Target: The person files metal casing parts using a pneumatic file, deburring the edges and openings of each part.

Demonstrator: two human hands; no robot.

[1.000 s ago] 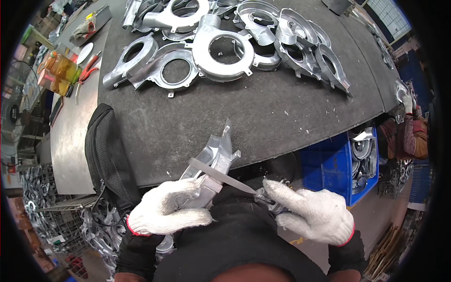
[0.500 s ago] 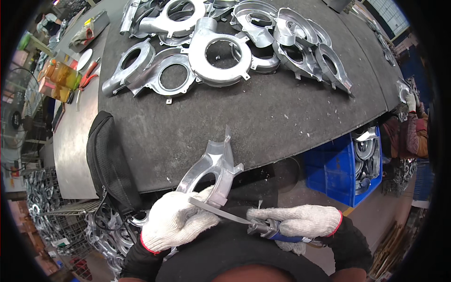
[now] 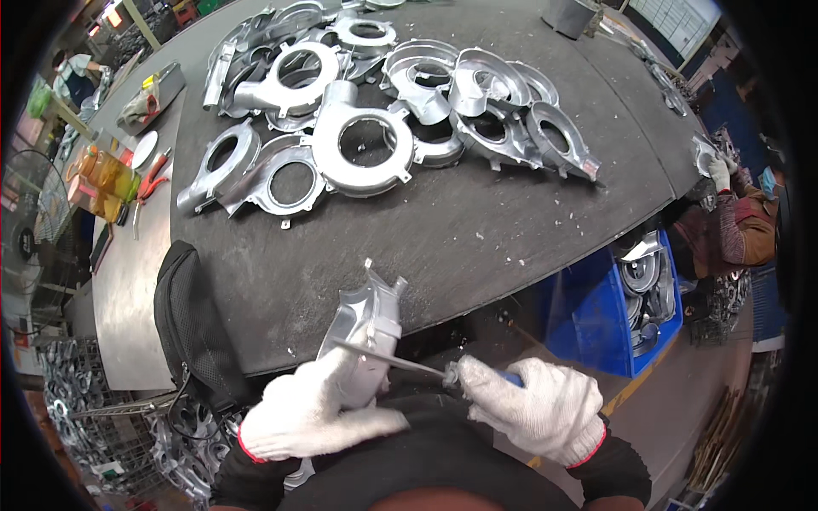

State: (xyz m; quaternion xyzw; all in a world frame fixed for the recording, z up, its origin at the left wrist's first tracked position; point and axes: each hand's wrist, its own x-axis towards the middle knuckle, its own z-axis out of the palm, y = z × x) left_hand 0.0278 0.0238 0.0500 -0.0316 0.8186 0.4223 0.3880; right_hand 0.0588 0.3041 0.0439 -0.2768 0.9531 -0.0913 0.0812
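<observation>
My left hand, in a white knit glove, grips a silvery cast metal housing and props it upright against the near edge of the black table. My right hand, also gloved, holds a thin metal file by its blue handle. The file's blade lies across the lower part of the housing, just above my left fingers.
A heap of several similar ring-shaped metal housings covers the far half of the table. A black bag hangs at the table's left corner. A blue bin with castings stands at the right, beside another person. Bottles and pliers lie at far left.
The housing has tipped more upright against the table edge. My right hand and the file have shifted right and up, the blade now crossing the casting's lower part.
</observation>
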